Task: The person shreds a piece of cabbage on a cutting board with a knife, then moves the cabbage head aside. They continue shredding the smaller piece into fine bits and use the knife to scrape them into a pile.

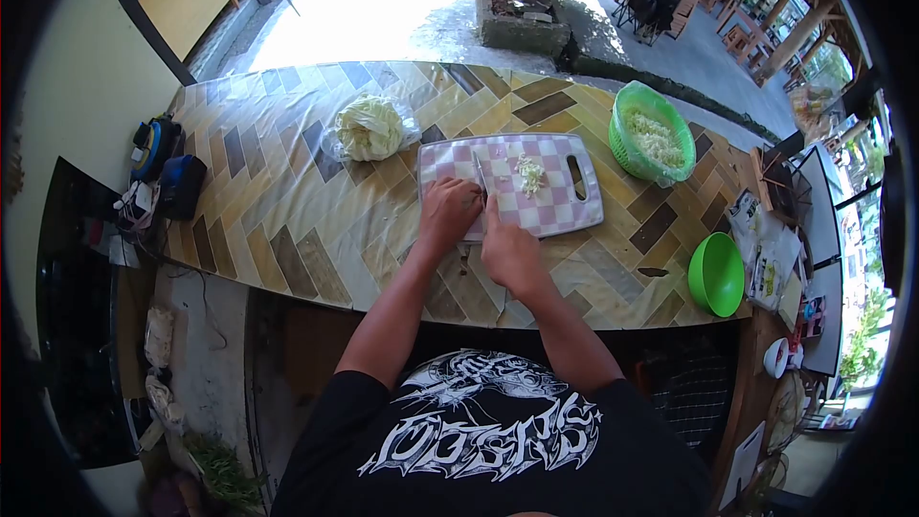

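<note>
Right hand (512, 254) grips the knife (480, 170) over the cutting board (560, 215); left hand (452, 213) curls close by, contents hidden. Chopped cabbage (529, 175) lies right; tucked fingertips make slicing safer.

Both forearms extend forward from short black sleeves and converge ahead of the torso, elbows bent and set wide. Left hand (452, 209): palm down, fingers curled and bunched, knuckles raised, wrist roughly in line with the forearm, which slants inward. Right hand (510, 253): closed in a grip, back of hand up, index finger extended forward, its tip near the left fingertips; right forearm angled inward, the hand sitting slightly closer to the torso than the left.
</note>
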The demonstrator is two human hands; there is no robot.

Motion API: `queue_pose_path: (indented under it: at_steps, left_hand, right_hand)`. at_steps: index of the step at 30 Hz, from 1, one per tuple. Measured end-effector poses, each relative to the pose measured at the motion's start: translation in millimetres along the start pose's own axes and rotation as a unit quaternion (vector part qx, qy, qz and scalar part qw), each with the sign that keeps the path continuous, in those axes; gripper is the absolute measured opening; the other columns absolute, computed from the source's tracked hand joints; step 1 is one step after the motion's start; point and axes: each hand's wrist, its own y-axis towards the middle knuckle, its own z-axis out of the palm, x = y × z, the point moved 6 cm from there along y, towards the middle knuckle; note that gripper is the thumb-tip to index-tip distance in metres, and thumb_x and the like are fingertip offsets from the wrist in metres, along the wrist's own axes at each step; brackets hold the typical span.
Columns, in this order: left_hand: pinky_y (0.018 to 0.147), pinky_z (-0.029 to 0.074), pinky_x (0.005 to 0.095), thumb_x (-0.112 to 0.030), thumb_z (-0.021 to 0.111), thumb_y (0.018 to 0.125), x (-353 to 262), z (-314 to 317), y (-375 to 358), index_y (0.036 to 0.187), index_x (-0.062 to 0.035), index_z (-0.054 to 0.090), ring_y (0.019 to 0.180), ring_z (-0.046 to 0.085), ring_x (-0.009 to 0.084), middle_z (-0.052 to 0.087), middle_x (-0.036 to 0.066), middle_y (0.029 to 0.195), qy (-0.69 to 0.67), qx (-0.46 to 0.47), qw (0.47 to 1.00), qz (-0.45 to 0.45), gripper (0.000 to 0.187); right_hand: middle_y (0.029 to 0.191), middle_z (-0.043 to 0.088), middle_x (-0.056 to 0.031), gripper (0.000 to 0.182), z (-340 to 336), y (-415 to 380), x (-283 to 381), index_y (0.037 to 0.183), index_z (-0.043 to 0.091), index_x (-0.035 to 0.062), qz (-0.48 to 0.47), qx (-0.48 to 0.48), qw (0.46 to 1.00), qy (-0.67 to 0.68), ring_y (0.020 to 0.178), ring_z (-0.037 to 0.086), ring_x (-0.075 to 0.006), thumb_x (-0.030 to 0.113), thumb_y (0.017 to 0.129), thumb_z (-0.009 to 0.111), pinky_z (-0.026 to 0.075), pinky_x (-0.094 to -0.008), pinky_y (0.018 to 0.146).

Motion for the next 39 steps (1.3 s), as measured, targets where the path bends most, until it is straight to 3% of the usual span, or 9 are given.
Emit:
queue_pose_path:
  at_steps: [13, 19, 25, 28, 34, 37, 39]
  left_hand:
    - [0.097, 0.050, 0.0452, -0.022, 0.079, 0.086, 0, 1, -2, 0.097, -0.0093, 0.081, 0.103, 0.072, 0.0309, 0.081, 0.008, 0.102, -0.003, 0.008, 1.000, -0.009, 0.017]
    - [0.097, 0.050, 0.0453, -0.021, 0.079, 0.084, 0, 0, 0, 0.097, -0.0093, 0.080, 0.103, 0.072, 0.0317, 0.081, 0.008, 0.102, -0.003, 0.002, 1.000, -0.013, 0.017]
    - [0.097, 0.051, 0.0453, -0.021, 0.079, 0.084, 2, 2, -1, 0.098, -0.0095, 0.081, 0.104, 0.072, 0.0319, 0.081, 0.009, 0.102, -0.004, 0.008, 1.000, -0.011, 0.018]
    - [0.098, 0.051, 0.0449, -0.020, 0.079, 0.083, 3, 2, -1, 0.098, -0.0093, 0.081, 0.105, 0.072, 0.0318, 0.081, 0.009, 0.102, -0.005, 0.002, 1.000, -0.019, 0.019]
    - [0.100, 0.051, 0.0445, -0.020, 0.079, 0.083, 4, 2, -1, 0.099, -0.0088, 0.081, 0.106, 0.072, 0.0322, 0.081, 0.010, 0.102, -0.010, 0.005, 1.000, -0.025, 0.019]
    - [0.099, 0.051, 0.0450, -0.020, 0.079, 0.083, 6, 3, -2, 0.098, -0.0086, 0.081, 0.105, 0.072, 0.0326, 0.081, 0.011, 0.102, -0.007, 0.001, 1.000, -0.018, 0.019]
    - [0.098, 0.051, 0.0452, -0.020, 0.080, 0.083, 6, 4, -2, 0.098, -0.0085, 0.081, 0.105, 0.072, 0.0327, 0.081, 0.011, 0.102, -0.008, 0.003, 1.000, -0.020, 0.019]
  right_hand:
    - [0.103, 0.078, -0.0291, 0.070, -14, 0, -13, 0.169, 0.032, 0.0017, -0.028, 0.008, 0.999, -0.020, 0.095, 0.077, -0.0467, 0.016, 0.103, 0.051, 0.061, -0.0571, 0.089]
    - [0.101, 0.077, -0.0297, 0.067, 20, 9, -12, 0.168, 0.037, 0.0052, 0.010, -0.032, 0.999, 0.008, 0.094, 0.076, -0.0484, 0.018, 0.104, 0.051, 0.060, -0.0592, 0.088]
    - [0.095, 0.077, -0.0298, 0.074, -8, 11, -21, 0.170, 0.029, -0.0010, -0.045, -0.030, 0.998, 0.033, 0.089, 0.078, -0.0466, 0.014, 0.101, 0.052, 0.062, -0.0569, 0.084]
    - [0.096, 0.076, -0.0305, 0.068, 3, 0, -14, 0.169, 0.035, 0.0059, 0.000, -0.020, 0.999, 0.036, 0.090, 0.075, -0.0507, 0.019, 0.105, 0.052, 0.059, -0.0616, 0.088]
    - [0.095, 0.076, -0.0307, 0.068, 11, 17, -18, 0.169, 0.034, 0.0060, 0.003, -0.054, 0.996, 0.071, 0.090, 0.076, -0.0502, 0.020, 0.105, 0.053, 0.059, -0.0615, 0.087]
    - [0.100, 0.077, -0.0298, 0.074, -8, 13, -17, 0.170, 0.029, -0.0019, -0.022, -0.019, 0.999, 0.032, 0.093, 0.078, -0.0456, 0.012, 0.101, 0.052, 0.062, -0.0558, 0.085]
    - [0.100, 0.077, -0.0292, 0.073, -10, 2, -10, 0.170, 0.029, -0.0011, -0.010, -0.009, 1.000, 0.022, 0.093, 0.078, -0.0458, 0.013, 0.101, 0.052, 0.062, -0.0559, 0.085]
